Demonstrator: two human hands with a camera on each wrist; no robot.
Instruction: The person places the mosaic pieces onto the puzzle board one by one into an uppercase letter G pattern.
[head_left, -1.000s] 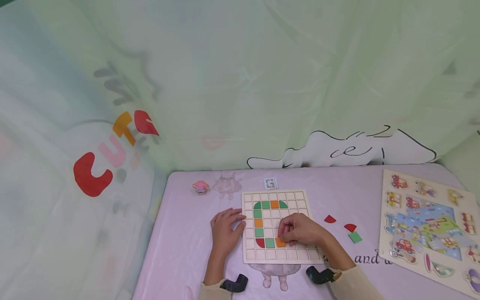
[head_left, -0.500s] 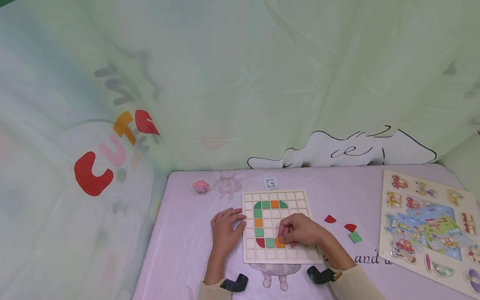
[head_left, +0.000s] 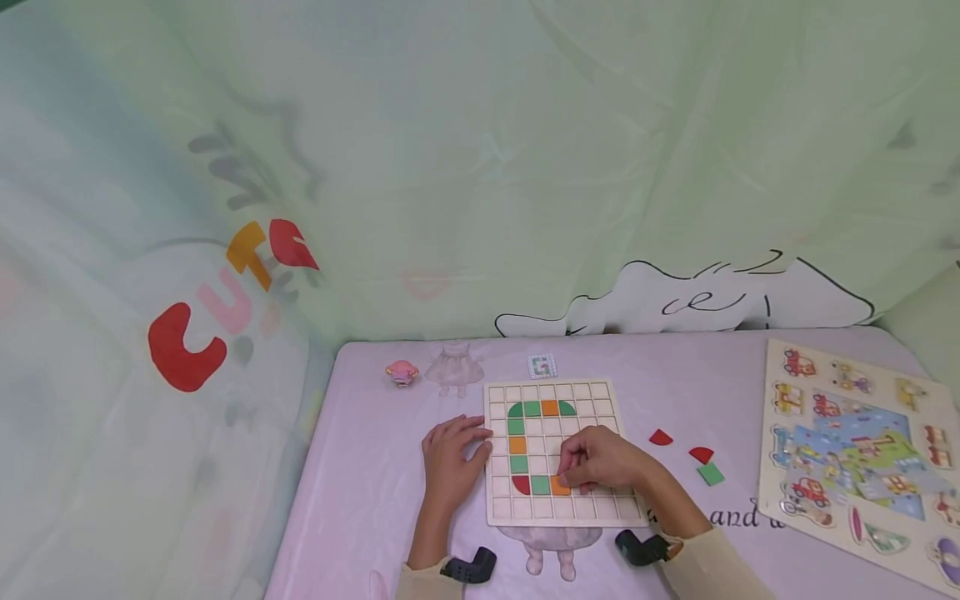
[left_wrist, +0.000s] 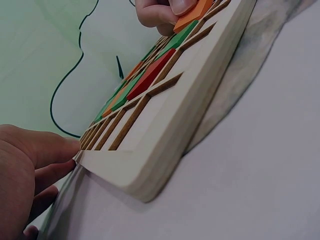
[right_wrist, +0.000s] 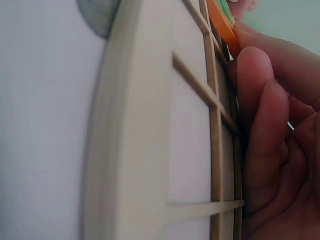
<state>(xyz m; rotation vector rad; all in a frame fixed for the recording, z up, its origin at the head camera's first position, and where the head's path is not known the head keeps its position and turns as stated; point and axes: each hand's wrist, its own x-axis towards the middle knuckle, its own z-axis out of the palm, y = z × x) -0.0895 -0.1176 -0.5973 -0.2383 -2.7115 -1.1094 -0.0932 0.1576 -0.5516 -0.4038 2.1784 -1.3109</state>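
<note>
A wooden grid board [head_left: 502, 508] lies on the table, with green, orange and red tiles set in its cells like a letter C. My right hand [head_left: 603, 458] pinches an orange square tile [head_left: 560, 486] in the lower row, beside a green square tile [head_left: 540, 485]. In the left wrist view, the orange tile [left_wrist: 192, 17] is slightly tilted under the thumb. Relaxed fingers of my left hand [head_left: 453, 458] touch the board's left edge; the left wrist view shows them at the frame [left_wrist: 145, 170]. Part of the orange tile is hidden by the right fingers.
Right of the board lie two red quarter-round tiles [head_left: 661, 437] and a loose green square tile [head_left: 710, 474]. A small pattern card [head_left: 542, 367] and a pink figurine [head_left: 402, 373] stand behind. A picture puzzle board [head_left: 840, 517] occupies the table's right side.
The orange tile has shifted slightly left and lined up more closely with its cell beside the green tile. The right fingers have moved very little; the left hand stays still.
</note>
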